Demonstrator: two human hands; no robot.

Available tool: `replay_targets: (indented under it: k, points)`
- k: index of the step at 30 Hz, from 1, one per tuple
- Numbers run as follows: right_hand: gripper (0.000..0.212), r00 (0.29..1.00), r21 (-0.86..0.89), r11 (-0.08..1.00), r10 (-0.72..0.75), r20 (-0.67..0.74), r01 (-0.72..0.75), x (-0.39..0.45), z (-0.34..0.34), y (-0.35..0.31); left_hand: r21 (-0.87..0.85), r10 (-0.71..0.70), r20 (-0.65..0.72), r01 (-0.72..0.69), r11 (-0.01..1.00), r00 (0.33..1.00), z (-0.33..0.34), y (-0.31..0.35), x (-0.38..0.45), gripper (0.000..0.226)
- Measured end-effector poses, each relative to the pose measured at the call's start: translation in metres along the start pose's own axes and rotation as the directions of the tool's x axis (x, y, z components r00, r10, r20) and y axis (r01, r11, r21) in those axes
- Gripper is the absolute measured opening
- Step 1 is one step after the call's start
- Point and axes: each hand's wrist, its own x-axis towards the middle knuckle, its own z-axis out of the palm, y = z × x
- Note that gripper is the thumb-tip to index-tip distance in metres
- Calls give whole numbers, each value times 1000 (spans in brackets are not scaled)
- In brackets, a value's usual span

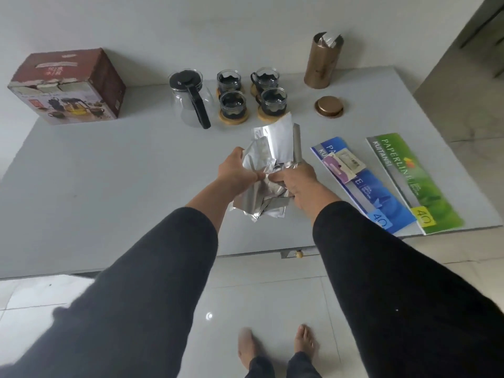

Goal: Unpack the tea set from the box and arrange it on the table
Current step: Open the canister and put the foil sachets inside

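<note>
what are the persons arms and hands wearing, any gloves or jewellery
Both arms are in long, close-fitting black sleeves that end partway down the forearms. The left hand and right hand are bare: no gloves, and no rings, watch or bracelets can be seen.

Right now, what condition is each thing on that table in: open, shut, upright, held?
Box: shut, upright.
Teapot: upright, lid on, looks empty.
Four glass cups: upright on wooden coasters.
Gold canister: upright, open, foil showing at its mouth.
Canister lid: off, lying on the table.
Foil packets: bunched, held above the table.
Left hand: gripping the packets.
Right hand: gripping the packets.
Two receipt books: flat, closed.
</note>
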Motion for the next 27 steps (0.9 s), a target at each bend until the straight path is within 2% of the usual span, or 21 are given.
replay_targets:
  k: [2, 5, 8, 13, 16, 21, 24, 27]
  points:
    - [43, 998, 39, 999, 4, -63, -1, -6, -40, -10, -4, 74, 32, -74, 997, 997, 20, 35, -5, 44]
    - [32, 983, 115, 992, -39, -177, 60, -18, -108, -21, -9, 191, 85, -191, 981, 978, 56, 91, -20, 40]
    - [36, 962, 169, 982, -36, -272, 84, -35, -186, -21, -19, 293, 144, -293, 956, 945, 105, 146, -44, 45]
    - [32, 903, 122, 991, 5, -430, 53, -73, -311, 13, -55, 355, 273, -354, 934, 894, 217, 203, -93, 58]
    - [38, 867, 85, 996, 36, -497, 7, -91, -363, 54, -53, 324, 359, -328, 943, 875, 284, 209, -121, 63]
    - [40, 841, 112, 990, 127, -525, -80, -95, -408, 137, -56, 241, 471, -244, 968, 849, 372, 185, -143, 47]
    - [29, 822, 165, 977, 202, -532, -133, -79, -414, 193, -19, 176, 531, -197, 980, 829, 418, 156, -135, 67]
    - [28, 808, 178, 974, 214, -550, -137, -47, -412, 257, 0, 119, 560, -143, 990, 820, 465, 118, -115, 71]
